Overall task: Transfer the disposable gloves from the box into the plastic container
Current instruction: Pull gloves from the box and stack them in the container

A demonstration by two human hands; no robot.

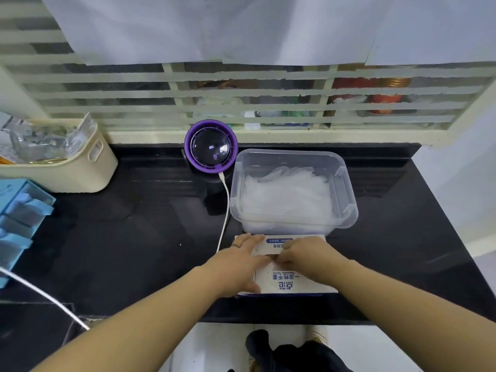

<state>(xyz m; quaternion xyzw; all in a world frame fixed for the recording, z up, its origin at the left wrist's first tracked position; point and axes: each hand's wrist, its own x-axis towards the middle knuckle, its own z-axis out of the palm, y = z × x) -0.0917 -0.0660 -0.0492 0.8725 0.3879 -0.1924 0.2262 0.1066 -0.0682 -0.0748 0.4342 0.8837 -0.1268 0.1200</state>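
I have both hands on the box, which sits at the near edge of the counter. My left hand lies flat over the box's left part with its fingers stretched out, and I take it to be pressing the box steady. My right hand covers the box's right part, fingers curled in toward the middle of the lid, where the opening ought to be. I cannot tell from here whether they have hold of anything (the fingertips are tucked out of sight).

The container stands just beyond the box, almost touching its far edge, lid off. A pale heap of gloves lies in it, so I judge the transfer well under way, and the step in hand is reaching into the box for another batch.

The next move calls for a firm pinch on the thin film, a pull up and out while the left hand keeps the box down, then a short carry straight past the box's far edge. A white cable runs just left of the box.
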